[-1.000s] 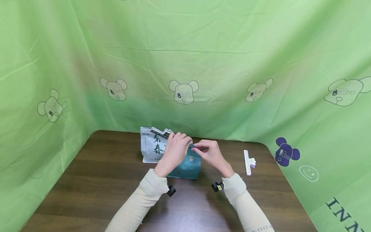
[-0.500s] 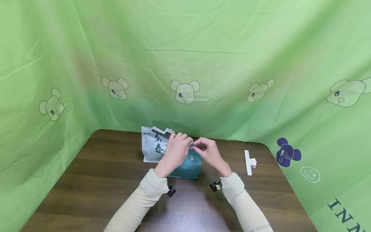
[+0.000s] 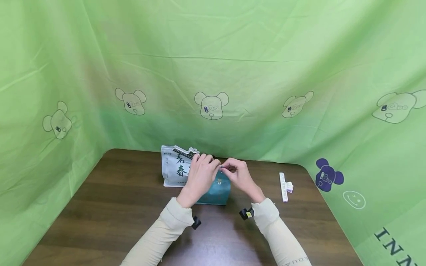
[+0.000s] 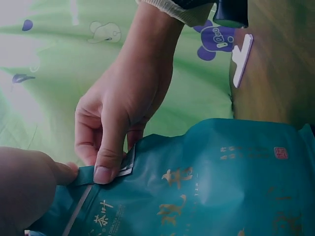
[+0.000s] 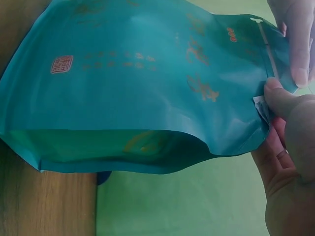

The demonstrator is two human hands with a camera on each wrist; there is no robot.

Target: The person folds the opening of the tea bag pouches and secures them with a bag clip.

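Note:
A teal tea bag [image 3: 214, 195] with gold lettering stands upright on the table, both hands at its top edge. My right hand [image 3: 240, 176] pinches the top edge near its right corner; in the left wrist view its thumb [image 4: 107, 160] presses on the front, by a small whitish torn-looking bit [image 4: 127, 162]. My left hand [image 3: 200, 174] holds the same edge further left, its thumb [image 5: 299, 73] on the bag in the right wrist view. A pale strip [image 5: 268, 46] runs across the bag just below the top. The left hand hides part of the bag in the head view.
A pale grey tea bag [image 3: 171, 173] with dark characters stands behind and left of the teal one, a black-and-white clip [image 3: 182, 152] across its top. A white sealing clip [image 3: 284, 187] lies at the right of the wooden table [image 3: 100, 207]. Green cloth [image 3: 213, 66] hangs around.
My right wrist has shifted slightly to the left, and its fingers still pinch the bag's top edge. The left hand and both bags have hardly moved.

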